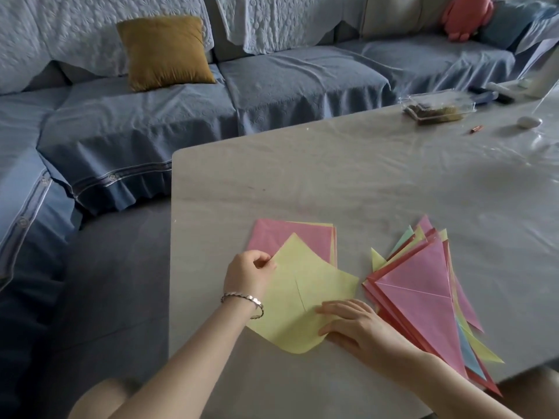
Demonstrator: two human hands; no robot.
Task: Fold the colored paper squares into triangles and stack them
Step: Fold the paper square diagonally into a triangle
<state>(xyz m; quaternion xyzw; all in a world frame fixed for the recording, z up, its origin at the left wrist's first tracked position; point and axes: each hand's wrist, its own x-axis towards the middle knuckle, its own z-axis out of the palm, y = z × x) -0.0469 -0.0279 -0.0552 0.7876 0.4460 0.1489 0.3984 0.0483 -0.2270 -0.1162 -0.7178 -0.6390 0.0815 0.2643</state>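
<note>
I logged the right hand [357, 325] nearest the camera, its fingers nearly straight and laid flat on the lower right part of a pale yellow sheet [302, 285]; the thumb lay along the sheet's edge, and I could not tell whether it reached under the paper. The left hand [249, 275], which wore a silver link bracelet [242, 300] at the wrist, had its fingers curled and pinched the sheet's left edge. The sheet was thin, matte paper with one short crease line near its middle, its lower corner bowed into a soft curve, and it rested on the near left part of the table [332, 182]. Just right of the sheet lay the stack of folded triangles [423, 291], fanned and uneven, pink on top with red, yellow, blue and green edges showing beneath. Behind the sheet, partly covered by it, lay the stack of unfolded squares [290, 237], pink on top with yellow edges showing below it. The table surface was pale grey under a glossy, wrinkled film. At its far right stood a clear plastic box [438, 107] and a white oval object [529, 121]. Beyond the table ran a sofa [272, 80] in quilted blue-grey fabric, which carried a mustard cushion [165, 52] and a pink plush toy [465, 16].
</note>
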